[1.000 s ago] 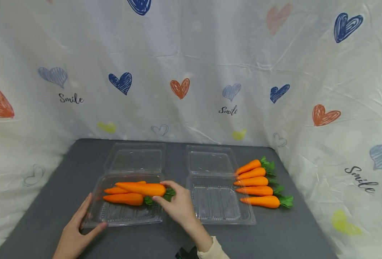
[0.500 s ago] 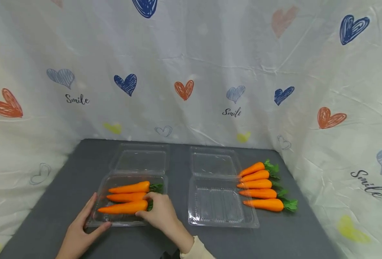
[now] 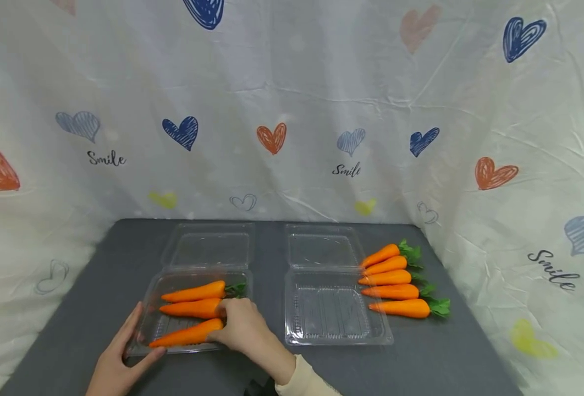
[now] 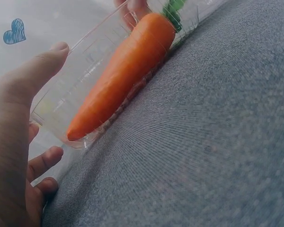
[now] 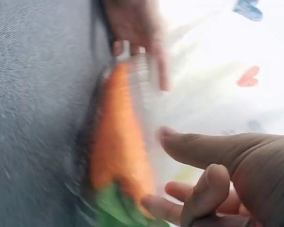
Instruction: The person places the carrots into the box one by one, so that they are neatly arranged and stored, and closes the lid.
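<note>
Three orange carrots lie in the left clear plastic clamshell box (image 3: 170,326): a far carrot (image 3: 195,291), a middle carrot (image 3: 190,308) and a near carrot (image 3: 188,334) along the front wall. My right hand (image 3: 244,327) is over their leafy ends, thumb by the near carrot and fingers by the middle one. In the right wrist view its thumb and fingers stand apart, a fingertip at the top of the blurred carrot (image 5: 120,137). My left hand (image 3: 119,352) straddles the box's front left corner, thumb along the front rim (image 4: 68,49), fingers at the left side.
A second clamshell box (image 3: 331,313) stands to the right with its lid raised back and nothing in it. Several carrots (image 3: 398,308) with green tops lie in a row at its right, tips overlapping its edge. Behind the grey table (image 3: 445,363) hangs a heart-print curtain (image 3: 312,99).
My right hand has lowered a carrot into the left box and brought it toward the front wall, away from the other two. The fingers have loosened from it. The left hand stays at the corner.
</note>
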### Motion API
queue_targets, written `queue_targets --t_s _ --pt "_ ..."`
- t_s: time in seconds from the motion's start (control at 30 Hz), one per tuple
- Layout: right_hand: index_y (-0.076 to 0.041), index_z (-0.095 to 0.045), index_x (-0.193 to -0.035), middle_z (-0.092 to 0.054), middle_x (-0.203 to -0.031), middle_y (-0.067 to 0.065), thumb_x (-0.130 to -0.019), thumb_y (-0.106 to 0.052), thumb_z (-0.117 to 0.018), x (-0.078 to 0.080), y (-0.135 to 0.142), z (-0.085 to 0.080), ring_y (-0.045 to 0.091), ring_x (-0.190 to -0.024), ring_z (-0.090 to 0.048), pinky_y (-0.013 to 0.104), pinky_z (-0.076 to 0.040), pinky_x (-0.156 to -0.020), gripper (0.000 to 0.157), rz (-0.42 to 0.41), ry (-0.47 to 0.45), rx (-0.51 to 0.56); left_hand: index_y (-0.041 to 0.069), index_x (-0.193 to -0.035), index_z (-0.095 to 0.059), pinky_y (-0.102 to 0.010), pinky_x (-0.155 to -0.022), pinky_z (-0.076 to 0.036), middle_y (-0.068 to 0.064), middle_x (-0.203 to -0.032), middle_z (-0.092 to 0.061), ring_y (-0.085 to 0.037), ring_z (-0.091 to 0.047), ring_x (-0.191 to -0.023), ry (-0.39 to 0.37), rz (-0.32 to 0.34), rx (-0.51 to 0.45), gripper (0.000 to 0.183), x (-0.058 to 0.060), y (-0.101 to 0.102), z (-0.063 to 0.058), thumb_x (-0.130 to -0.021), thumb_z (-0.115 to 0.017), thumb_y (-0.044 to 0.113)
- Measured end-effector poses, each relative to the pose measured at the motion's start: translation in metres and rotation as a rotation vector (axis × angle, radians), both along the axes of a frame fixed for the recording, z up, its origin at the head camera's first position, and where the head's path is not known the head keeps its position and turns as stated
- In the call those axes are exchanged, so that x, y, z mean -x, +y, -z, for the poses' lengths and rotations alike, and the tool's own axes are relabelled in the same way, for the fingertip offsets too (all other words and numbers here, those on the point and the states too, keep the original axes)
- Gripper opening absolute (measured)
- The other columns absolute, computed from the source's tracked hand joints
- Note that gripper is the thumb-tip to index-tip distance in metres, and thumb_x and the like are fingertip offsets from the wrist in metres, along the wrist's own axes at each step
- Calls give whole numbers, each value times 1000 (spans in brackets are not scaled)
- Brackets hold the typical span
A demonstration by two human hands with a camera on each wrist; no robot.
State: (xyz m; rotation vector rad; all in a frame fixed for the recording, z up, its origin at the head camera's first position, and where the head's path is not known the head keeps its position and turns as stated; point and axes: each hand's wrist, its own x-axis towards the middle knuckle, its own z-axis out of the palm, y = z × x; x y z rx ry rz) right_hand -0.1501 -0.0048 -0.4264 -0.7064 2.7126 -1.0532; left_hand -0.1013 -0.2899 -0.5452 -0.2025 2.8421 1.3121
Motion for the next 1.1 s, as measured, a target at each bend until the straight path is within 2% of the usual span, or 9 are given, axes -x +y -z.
queue_targets --t_s 0.1,0.27,0.37,0.5,0.63,0.73,0.9,1.0,1.1 --pt "-15 -79 -119 -78 -107 -3 -89 -34 -88 14 9 27 7 -77 -68 25 -55 -74 37 73 10 -8 38 -170 -1 -40 -86 -49 -15 -178 -8 -32 -51 -119 -21 9 5 107 1 0 0 -96 -77 53" --pt "-11 -74 -129 -77 -122 9 -94 -27 -84 15 78 22 0 -39 -41 23 -42 -44 39 101 19 238 40 -169 0 -58 -101 -46 -10 -178 -3 -46 -37 -145 -35 17 -35 107 1 0 1 -96 -77 52" --pt "-15 -74 -129 -76 -123 7 -93 -25 -85 11 129 18 -4 -35 -35 20 -33 -35 38 217 74 325 40 -170 -1 -39 -88 -50 -11 -178 -4 -39 -48 -132 -33 14 -20 106 0 -1 2 -96 -77 53" --pt "-14 -73 -130 -76 -122 9 -92 -17 -86 5 202 21 2 -36 -41 22 -36 -36 40 460 179 393 40 -170 -1 -25 -65 -34 -13 -178 -6 -17 -49 -92 -31 12 9 103 -1 -4 1 -98 -75 53" --pt "-13 -74 -130 -75 -119 4 -92 -19 -86 -8 271 33 10 -35 -41 27 -38 -38 41 766 225 345 40 -170 0 -39 -79 -48 -16 -177 -6 -27 -54 -106 -34 24 -10 104 -2 -4 0 -98 -75 51" --pt "-16 -73 -132 -75 -100 -11 -91 -27 -88 -15 312 48 12 -32 -35 29 -35 -37 45 935 191 247 37 -170 -1 -47 -85 -50 -18 -177 -8 -35 -49 -122 -32 23 7 106 -3 -4 0 -98 -76 51" --pt "-19 -62 -147 -51 -50 -8 -91 -37 -87 -14 357 72 10 -35 -29 31 -33 -38 64 1003 38 190 35 -171 -5 -25 -71 -34 -17 -177 -13 -13 -39 -101 -5 3 68 105 -1 -5 2 -96 -77 52" --pt "-19 -57 -151 -57 -64 -9 -90 -38 -87 -12 370 84 10 -37 -31 31 -36 -42 71 1001 -51 240 37 -170 -3 -38 -86 -49 -16 -177 -9 -22 -46 -130 -12 9 35 105 1 -5 2 -96 -77 52" --pt "-19 -55 -153 -62 -102 -21 -89 -39 -88 -11 377 96 10 -40 -34 31 -39 -45 74 988 -112 299 39 -169 0 -70 -99 -43 -15 -177 -4 -55 -29 -150 -38 10 -13 107 2 -4 2 -96 -77 53"
